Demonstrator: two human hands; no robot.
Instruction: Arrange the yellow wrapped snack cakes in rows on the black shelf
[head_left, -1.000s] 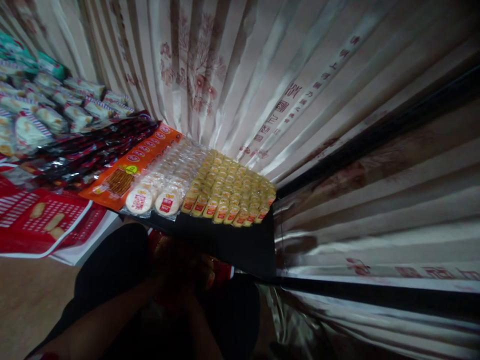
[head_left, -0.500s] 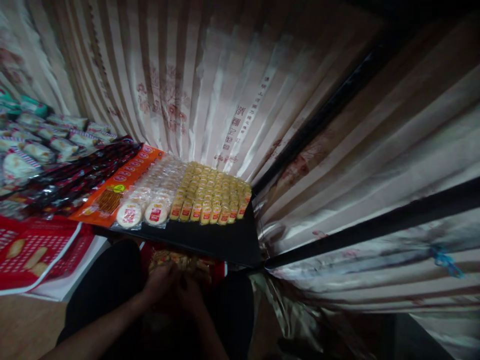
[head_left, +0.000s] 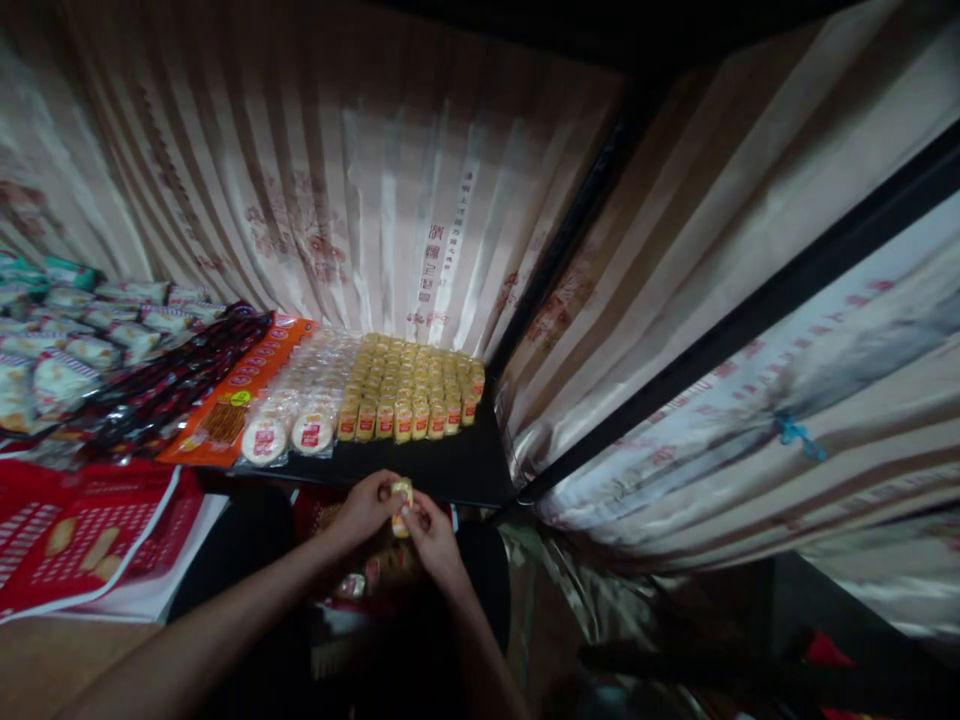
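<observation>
My left hand and my right hand meet low in the middle, both pinching one small yellow wrapped snack. They hover just in front of a black tray. On it lie rows of the same yellow snacks and, to their left, round white wrapped cakes. Under my hands is an open red bag with more snack packets, dim and partly hidden.
Left of the tray lie an orange snack pack, dark red packets and white wrapped buns. A red carton sits at the near left. Pleated patterned curtains close off the back and right.
My hands have risen from the dark bag and now hold a yellow snack up near the tray's front edge. The view has swung upward and to the right.
</observation>
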